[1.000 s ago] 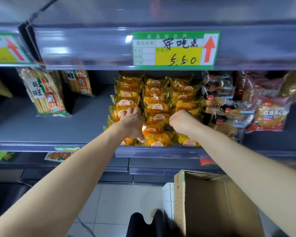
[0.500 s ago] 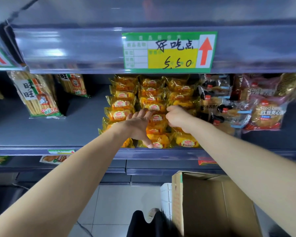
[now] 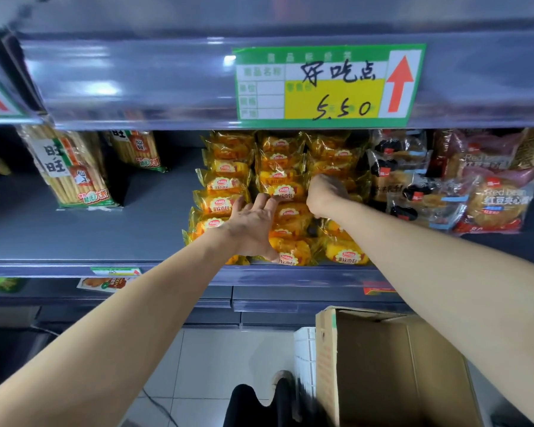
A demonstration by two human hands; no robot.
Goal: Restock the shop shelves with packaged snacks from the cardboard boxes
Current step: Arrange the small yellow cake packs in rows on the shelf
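Three rows of yellow soft-bread packets (image 3: 228, 186) lie overlapping on the grey shelf (image 3: 90, 229). My left hand (image 3: 253, 224) lies spread with straight fingers on the packets between the left and middle rows. My right hand (image 3: 322, 194) is curled, its fingers tucked among the packets of the right row; whether it grips one is hidden. An open cardboard box (image 3: 389, 368) stands on the floor at the lower right, its inside appearing bare from here.
Rice-cracker bags (image 3: 71, 171) stand at the shelf's left with bare shelf between. Dark-labelled bread packs (image 3: 401, 180) and red bean buns (image 3: 494, 204) crowd the right. The upper shelf edge with a green price tag (image 3: 327, 84) hangs overhead. Lower shelves and tiled floor (image 3: 216, 365) lie below.
My left hand opened from a curled hold and spread flat over the packets. My right hand moved farther back along the right row. The view shifted slightly right.
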